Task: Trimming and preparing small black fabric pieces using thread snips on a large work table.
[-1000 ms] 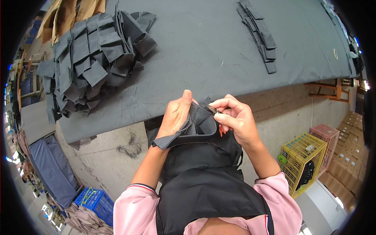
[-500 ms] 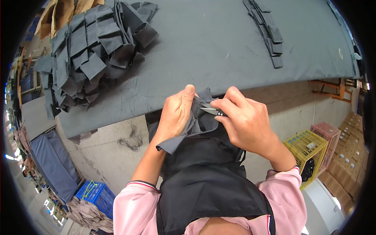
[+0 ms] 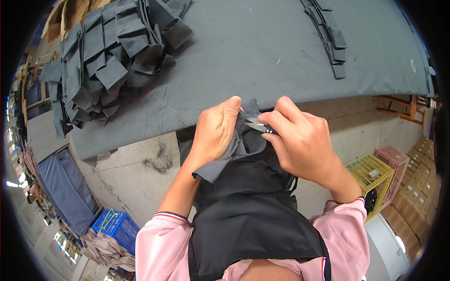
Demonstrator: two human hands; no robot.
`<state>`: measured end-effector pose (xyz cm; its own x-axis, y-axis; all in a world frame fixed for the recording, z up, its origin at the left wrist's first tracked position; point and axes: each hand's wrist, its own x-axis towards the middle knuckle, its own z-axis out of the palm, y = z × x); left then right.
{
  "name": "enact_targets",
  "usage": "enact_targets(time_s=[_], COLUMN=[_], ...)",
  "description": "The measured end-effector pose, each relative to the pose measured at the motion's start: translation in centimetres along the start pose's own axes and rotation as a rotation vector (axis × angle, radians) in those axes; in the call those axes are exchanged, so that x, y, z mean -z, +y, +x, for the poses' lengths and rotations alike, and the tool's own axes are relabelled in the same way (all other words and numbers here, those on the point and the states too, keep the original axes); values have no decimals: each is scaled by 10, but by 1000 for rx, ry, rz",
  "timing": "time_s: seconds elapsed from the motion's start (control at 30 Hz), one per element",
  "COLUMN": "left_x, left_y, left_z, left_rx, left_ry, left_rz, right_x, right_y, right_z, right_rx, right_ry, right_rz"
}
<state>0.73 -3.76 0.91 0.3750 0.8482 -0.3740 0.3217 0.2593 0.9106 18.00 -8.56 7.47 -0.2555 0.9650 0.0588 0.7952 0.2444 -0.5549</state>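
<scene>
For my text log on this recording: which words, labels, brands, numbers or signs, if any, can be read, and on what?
Readable text: none.
Stacked cardboard boxes: pale labels, too small to read.
Yellow plastic crate: a pale tag on top, too small to read.
Thread snips, gray fabric strip and black apron: no legible lettering.

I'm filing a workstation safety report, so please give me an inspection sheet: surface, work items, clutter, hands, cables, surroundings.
Surface: grey-covered table, loose threads on it.
Work items: grey fabric piece, small snips.
Clutter: large heap of grey strips left; smaller strip stack right.
Hands: left hand holds the fabric; right hand grips the snips.
Cables: nothing seen.
Surroundings: blue crate left; yellow crate, pink crate, cardboard boxes right; dark tangle on floor.
</scene>
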Motion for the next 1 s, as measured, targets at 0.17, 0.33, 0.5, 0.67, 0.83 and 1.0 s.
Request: enact_targets(time_s=[0.17, 0.33, 0.5, 0.67, 0.83, 1.0], left_x=[-1, -1, 1, 6, 5, 5], left_y=[4, 0, -5, -6, -7, 0], left_z=[-1, 1, 3, 5, 5, 5], left_rx=[-50, -34, 13, 34, 33, 88], left_ry=[5, -12, -60, -124, -130, -134], left_rz=[170, 112, 42, 4, -22, -152], right_x=[-2, -3, -4, -1, 1, 5], right_y=[4, 7, 7, 14, 6, 9], right_z=[5, 4, 2, -4, 2, 6], right_rx=[33, 85, 88, -67, -36, 18], right_ry=[-67, -74, -56, -33, -49, -143], right_rz=[-39, -56, -35, 173, 86, 114])
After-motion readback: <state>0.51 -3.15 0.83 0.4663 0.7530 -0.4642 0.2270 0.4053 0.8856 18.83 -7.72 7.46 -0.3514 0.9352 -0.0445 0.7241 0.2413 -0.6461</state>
